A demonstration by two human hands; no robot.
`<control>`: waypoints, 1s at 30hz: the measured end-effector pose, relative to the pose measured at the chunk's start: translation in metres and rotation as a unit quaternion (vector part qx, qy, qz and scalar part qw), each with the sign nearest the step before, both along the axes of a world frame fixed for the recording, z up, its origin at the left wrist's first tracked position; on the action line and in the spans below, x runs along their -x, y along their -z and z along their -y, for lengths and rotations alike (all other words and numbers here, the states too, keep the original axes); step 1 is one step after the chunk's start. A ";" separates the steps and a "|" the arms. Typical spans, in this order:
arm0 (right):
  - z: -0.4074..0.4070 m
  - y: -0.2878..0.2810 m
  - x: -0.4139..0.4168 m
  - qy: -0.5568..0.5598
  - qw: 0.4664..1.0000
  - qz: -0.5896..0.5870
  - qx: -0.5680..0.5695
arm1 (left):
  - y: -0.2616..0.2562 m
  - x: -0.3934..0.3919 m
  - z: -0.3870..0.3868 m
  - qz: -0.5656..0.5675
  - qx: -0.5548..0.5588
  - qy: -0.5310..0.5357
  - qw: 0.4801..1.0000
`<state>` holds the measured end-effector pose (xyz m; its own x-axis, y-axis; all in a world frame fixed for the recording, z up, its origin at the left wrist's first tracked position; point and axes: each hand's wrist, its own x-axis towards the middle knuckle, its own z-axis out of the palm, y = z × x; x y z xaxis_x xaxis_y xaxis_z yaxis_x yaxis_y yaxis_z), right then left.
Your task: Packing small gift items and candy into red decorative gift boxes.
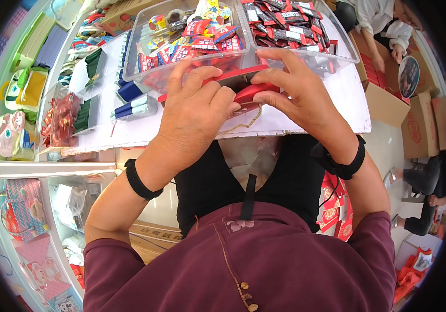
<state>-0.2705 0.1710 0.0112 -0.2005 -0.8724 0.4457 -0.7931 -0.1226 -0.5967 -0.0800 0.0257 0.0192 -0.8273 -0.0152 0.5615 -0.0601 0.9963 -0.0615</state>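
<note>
Between both hands is a red paper gift box or bag (257, 91), its dark opening facing up. A gold cord handle (251, 121) hangs from its near side onto the white tabletop (324, 117). My left hand (201, 99) grips the left part, fingers curled over the near edge. At the right end, my right hand (295, 84) pinches the edge with thumb and fingers. What lies inside cannot be made out. Just beyond stand a clear plastic bin (134, 46) of mixed wrapped snacks and a second clear bin (342, 37) of black-and-red packets.
Left on the table are blue wrapped packs (131, 107), dark green packets (95, 64) and a clear box of red bows (60, 117). Shelves (43, 171) flank the left side. Cardboard boxes (420, 128) and two people are at right; red printed packets (330, 214) lie low beside my leg.
</note>
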 end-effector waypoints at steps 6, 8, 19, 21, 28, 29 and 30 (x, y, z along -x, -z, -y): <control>0.002 0.002 -0.002 -0.011 0.994 -0.110 0.025 | -0.006 -0.018 -0.001 0.021 -0.003 -0.025 0.999; 0.001 0.003 -0.003 -0.003 0.994 -0.113 0.005 | -0.008 -0.028 0.002 0.041 0.000 -0.044 0.998; 0.001 0.008 0.008 -0.065 0.998 -0.012 0.020 | -0.009 -0.046 0.025 0.052 -0.037 -0.040 0.997; -0.002 0.009 0.008 -0.071 0.997 -0.016 0.019 | -0.008 -0.044 0.023 0.036 -0.036 -0.038 0.998; -0.003 0.011 0.001 -0.041 0.999 0.003 0.003 | -0.003 -0.034 0.013 0.034 -0.024 -0.045 0.998; -0.003 0.011 0.001 -0.022 1.000 0.012 0.002 | -0.002 -0.035 0.013 0.016 -0.022 -0.041 0.999; -0.004 0.011 0.001 -0.030 0.999 0.010 0.000 | -0.002 -0.037 0.015 0.022 -0.021 -0.053 0.998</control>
